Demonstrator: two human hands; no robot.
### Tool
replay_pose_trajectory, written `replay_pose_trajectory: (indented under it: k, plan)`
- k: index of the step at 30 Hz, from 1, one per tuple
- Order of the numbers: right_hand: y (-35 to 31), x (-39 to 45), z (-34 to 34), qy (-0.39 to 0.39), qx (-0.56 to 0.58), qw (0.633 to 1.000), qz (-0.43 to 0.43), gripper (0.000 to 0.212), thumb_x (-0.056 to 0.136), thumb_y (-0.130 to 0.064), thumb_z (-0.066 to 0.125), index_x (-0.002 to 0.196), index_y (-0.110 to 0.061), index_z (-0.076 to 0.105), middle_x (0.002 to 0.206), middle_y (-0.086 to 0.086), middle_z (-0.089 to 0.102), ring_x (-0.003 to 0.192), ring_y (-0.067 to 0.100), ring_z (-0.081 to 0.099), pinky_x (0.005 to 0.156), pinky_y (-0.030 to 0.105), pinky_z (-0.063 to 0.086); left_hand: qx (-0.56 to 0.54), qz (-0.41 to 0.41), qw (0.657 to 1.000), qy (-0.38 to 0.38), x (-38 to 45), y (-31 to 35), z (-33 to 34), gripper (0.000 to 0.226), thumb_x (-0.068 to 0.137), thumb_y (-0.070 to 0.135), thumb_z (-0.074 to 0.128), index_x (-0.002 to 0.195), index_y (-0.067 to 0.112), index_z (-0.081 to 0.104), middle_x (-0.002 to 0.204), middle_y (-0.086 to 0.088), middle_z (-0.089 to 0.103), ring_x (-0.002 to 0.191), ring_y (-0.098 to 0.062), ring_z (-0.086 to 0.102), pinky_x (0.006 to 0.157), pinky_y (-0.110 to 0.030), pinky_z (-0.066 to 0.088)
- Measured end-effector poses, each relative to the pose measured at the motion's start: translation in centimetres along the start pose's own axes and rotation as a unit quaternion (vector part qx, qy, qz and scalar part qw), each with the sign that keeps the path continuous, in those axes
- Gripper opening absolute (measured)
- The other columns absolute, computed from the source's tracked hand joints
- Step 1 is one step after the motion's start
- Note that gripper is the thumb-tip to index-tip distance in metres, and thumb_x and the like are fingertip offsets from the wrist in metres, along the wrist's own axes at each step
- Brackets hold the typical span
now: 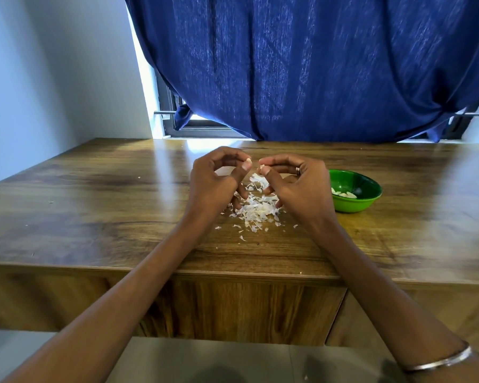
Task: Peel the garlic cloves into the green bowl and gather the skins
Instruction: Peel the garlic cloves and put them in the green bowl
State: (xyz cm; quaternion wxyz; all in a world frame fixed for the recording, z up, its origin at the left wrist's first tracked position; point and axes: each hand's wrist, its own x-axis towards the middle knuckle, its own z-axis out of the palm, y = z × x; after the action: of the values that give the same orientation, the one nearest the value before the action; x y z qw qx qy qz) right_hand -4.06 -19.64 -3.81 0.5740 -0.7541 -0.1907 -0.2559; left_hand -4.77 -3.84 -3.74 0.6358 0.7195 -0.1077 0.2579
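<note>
The right hand (296, 186) covers the near-left rim of the green bowl (368, 186) and some of the peeled cloves (343, 193) inside. The left hand (215, 183) hides the skin pile's (256, 208) left fringe. What its fingertips (244, 164) pinch is too small to tell clove from skin.

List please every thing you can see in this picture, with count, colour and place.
table: one, brown wood, across the middle
bowl: one, green, on the table right of the hands
cloves: several, pale, in the bowl
skins: a pile, white, under the hands
curtain: one, blue, behind the table
ring: one, right hand
bangle: one, silver, right wrist
left hand: pinches a pale bit
right hand: pinches a skin
</note>
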Motion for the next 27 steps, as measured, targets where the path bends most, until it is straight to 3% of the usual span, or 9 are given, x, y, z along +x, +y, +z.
replay_pose_trajectory:
  k: [6, 10, 12, 20, 23, 27]
  plan:
    - [0.0, 0.1, -0.1, -0.014, -0.005, 1.0, 0.017, 0.012, 0.093, -0.012, 0.071, 0.102, -0.019, 0.074, 0.095, -0.007, 0.076, 0.068, 0.005, 0.073, 0.05, 0.016, 0.052, -0.039, -0.047, 0.998, -0.014, 0.2, -0.2, -0.3, 0.007, 0.093, 0.011, 0.075, 0.098, 0.01, 0.07, 0.087, -0.001, 0.077, 0.045, -0.02, 0.06, 0.041, -0.026, 0.045]
    - [0.7, 0.2, 0.1, -0.051, -0.094, 0.994, 0.015, 0.024, 0.092, -0.012, 0.069, 0.095, -0.034, 0.075, 0.095, -0.018, 0.075, 0.076, 0.002, 0.072, 0.073, 0.034, 0.062, -0.042, -0.062, 0.997, -0.016, 0.2, -0.1, -0.4, 0.004, 0.093, 0.01, 0.074, 0.096, 0.009, 0.071, 0.087, -0.003, 0.079, 0.044, -0.018, 0.059, 0.041, -0.025, 0.046]
    - [0.9, 0.1, 0.3, -0.058, -0.118, 0.991, 0.004, 0.021, 0.091, -0.015, 0.07, 0.095, -0.034, 0.077, 0.094, -0.022, 0.074, 0.072, 0.002, 0.07, 0.077, 0.036, 0.061, -0.048, -0.068, 0.996, -0.018, 0.2, 0.0, -0.4, 0.003, 0.092, 0.009, 0.074, 0.093, 0.009, 0.072, 0.085, -0.003, 0.079, 0.043, -0.017, 0.058, 0.041, -0.024, 0.046]
    - [0.3, 0.1, 0.3, -0.04, -0.078, 0.996, -0.011, 0.012, 0.095, -0.023, 0.068, 0.103, -0.025, 0.076, 0.091, -0.017, 0.074, 0.075, 0.004, 0.071, 0.069, 0.028, 0.059, -0.054, -0.075, 0.996, -0.016, 0.2, -0.2, -0.3, 0.007, 0.087, 0.008, 0.079, 0.091, 0.008, 0.074, 0.085, -0.004, 0.078, 0.045, -0.016, 0.055, 0.042, -0.025, 0.045]
    - [0.1, 0.0, 0.1, -0.061, -0.021, 0.998, 0.011, 0.012, 0.094, -0.016, 0.07, 0.096, -0.028, 0.074, 0.087, -0.015, 0.074, 0.07, 0.007, 0.073, 0.056, 0.018, 0.054, -0.049, -0.069, 0.996, -0.015, 0.1, 0.0, -0.3, 0.007, 0.086, 0.008, 0.08, 0.091, 0.008, 0.075, 0.087, -0.003, 0.078, 0.045, -0.014, 0.054, 0.04, -0.023, 0.044]
    - [-0.2, 0.1, 0.0, -0.068, 0.004, 0.997, 0.03, 0.015, 0.09, -0.017, 0.075, 0.086, -0.031, 0.071, 0.085, -0.01, 0.075, 0.07, 0.011, 0.074, 0.053, 0.019, 0.055, -0.027, -0.066, 0.997, -0.003, 0.1, 0.1, -0.3, 0.006, 0.085, 0.009, 0.081, 0.09, 0.007, 0.077, 0.081, 0.0, 0.076, 0.045, -0.013, 0.056, 0.039, -0.024, 0.045]
